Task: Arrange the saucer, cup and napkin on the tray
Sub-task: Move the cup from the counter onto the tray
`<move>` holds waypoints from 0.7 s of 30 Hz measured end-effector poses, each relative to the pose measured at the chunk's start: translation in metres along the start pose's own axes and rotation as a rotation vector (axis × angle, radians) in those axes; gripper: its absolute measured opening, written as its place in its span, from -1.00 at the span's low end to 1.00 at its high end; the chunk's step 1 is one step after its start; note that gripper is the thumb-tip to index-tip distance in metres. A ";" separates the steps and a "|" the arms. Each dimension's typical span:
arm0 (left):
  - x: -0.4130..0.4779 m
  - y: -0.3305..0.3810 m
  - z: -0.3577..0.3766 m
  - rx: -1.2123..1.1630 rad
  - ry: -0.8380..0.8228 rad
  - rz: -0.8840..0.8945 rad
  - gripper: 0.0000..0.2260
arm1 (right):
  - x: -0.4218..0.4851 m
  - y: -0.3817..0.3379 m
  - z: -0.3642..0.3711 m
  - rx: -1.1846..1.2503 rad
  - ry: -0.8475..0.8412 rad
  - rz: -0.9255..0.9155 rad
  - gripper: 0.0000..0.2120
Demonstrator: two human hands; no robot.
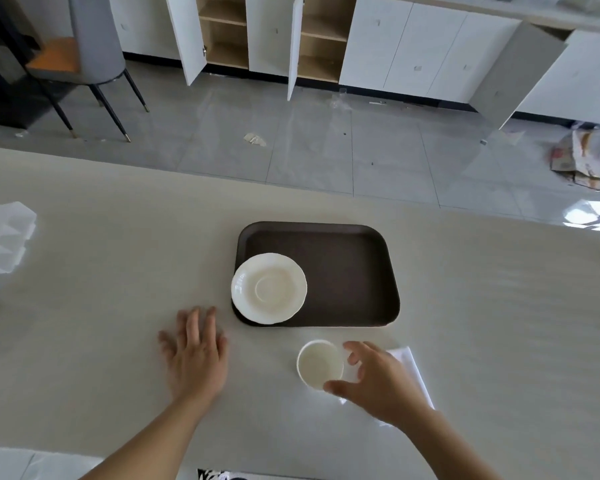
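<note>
A dark brown tray (347,271) lies on the pale table. A white saucer (269,288) rests on the tray's near left corner and overhangs its rim a little. In front of the tray a white cup (319,363) stands upright on the table. My right hand (378,379) curls around the cup's right side, thumb and fingers at its rim. A folded white napkin (413,367) lies on the table, partly hidden under that hand. My left hand (196,351) rests flat on the table left of the tray, fingers spread, holding nothing.
A crumpled white sheet (4,237) lies at the table's left edge. The table's far edge (291,183) runs behind the tray, with grey floor, a chair (84,53) and white cabinets beyond. A patterned object (219,474) shows at the bottom edge.
</note>
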State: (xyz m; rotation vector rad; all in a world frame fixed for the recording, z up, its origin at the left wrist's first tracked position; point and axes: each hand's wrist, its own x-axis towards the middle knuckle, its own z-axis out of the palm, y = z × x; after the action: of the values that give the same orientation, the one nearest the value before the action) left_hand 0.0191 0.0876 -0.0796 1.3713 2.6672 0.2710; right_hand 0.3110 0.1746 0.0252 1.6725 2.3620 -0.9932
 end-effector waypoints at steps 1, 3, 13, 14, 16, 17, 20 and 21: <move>0.000 -0.002 0.002 -0.002 0.008 0.006 -0.48 | -0.003 0.002 0.002 -0.001 -0.014 -0.003 -0.20; 0.001 -0.004 0.004 -0.012 0.015 0.007 -0.49 | -0.008 0.004 0.006 -0.008 -0.035 0.005 -0.28; 0.001 -0.005 0.008 -0.021 0.040 0.007 -0.50 | -0.013 0.001 0.021 0.020 0.054 0.018 -0.83; 0.002 -0.005 0.008 -0.023 0.045 0.008 -0.51 | -0.013 0.001 0.022 0.009 0.077 0.003 -0.89; 0.002 -0.006 0.010 -0.027 0.055 0.011 -0.51 | -0.011 0.001 0.023 0.002 0.114 -0.024 -0.92; 0.001 -0.006 0.010 -0.026 0.060 0.013 -0.51 | -0.010 0.002 0.024 0.007 0.132 -0.034 -0.92; 0.001 -0.007 0.012 -0.031 0.065 0.014 -0.50 | -0.005 0.003 0.024 0.030 0.185 -0.063 -0.92; 0.001 -0.007 0.012 -0.034 0.068 0.015 -0.50 | -0.004 0.004 0.024 0.040 0.199 -0.071 -0.93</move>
State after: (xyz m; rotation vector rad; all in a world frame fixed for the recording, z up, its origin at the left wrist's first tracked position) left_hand 0.0150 0.0855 -0.0928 1.3963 2.6943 0.3690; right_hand 0.3087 0.1590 0.0066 1.7911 2.5587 -0.9308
